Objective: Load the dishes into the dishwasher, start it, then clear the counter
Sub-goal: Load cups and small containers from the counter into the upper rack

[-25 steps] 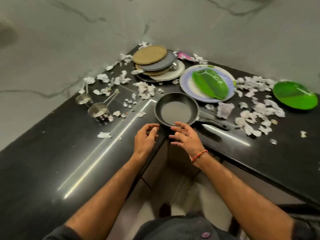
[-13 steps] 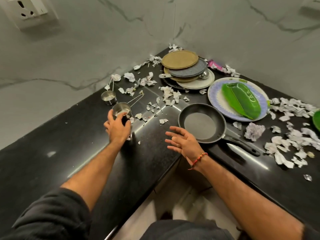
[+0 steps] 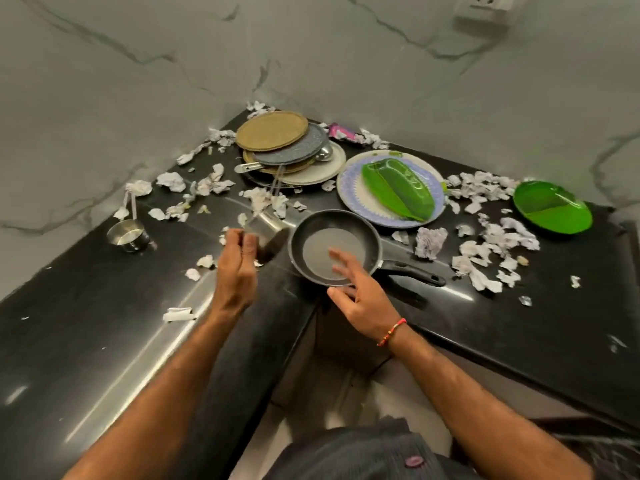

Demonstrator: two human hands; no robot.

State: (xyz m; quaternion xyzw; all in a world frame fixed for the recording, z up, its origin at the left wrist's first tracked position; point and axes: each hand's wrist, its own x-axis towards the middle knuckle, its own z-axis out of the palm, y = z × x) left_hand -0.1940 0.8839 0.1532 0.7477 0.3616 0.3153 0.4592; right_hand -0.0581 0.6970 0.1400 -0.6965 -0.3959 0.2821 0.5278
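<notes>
My left hand [image 3: 239, 268] holds a steel measuring cup [image 3: 268, 233] lifted off the black counter [image 3: 86, 341], just left of the black frying pan [image 3: 334, 245]. My right hand [image 3: 360, 292] hovers open at the pan's near rim, fingers spread. A second steel measuring cup [image 3: 126, 235] stands on the counter at the left. A stack of round plates [image 3: 287, 150] with a spoon sits in the back corner. A green leaf-shaped dish [image 3: 398, 190] lies on a white and blue plate [image 3: 349, 188]. A green plate [image 3: 552, 211] sits at the far right.
Torn white paper scraps [image 3: 491, 244] litter the counter around the dishes, thickest right of the pan and near the corner. Marble walls close both far sides, with a wall socket [image 3: 485, 10] at the upper right. The counter's inner corner edge lies below my hands.
My left hand reached left to a measuring cup, took hold of it and carried it right beside the pan. My right hand moved forward over the pan's rim.
</notes>
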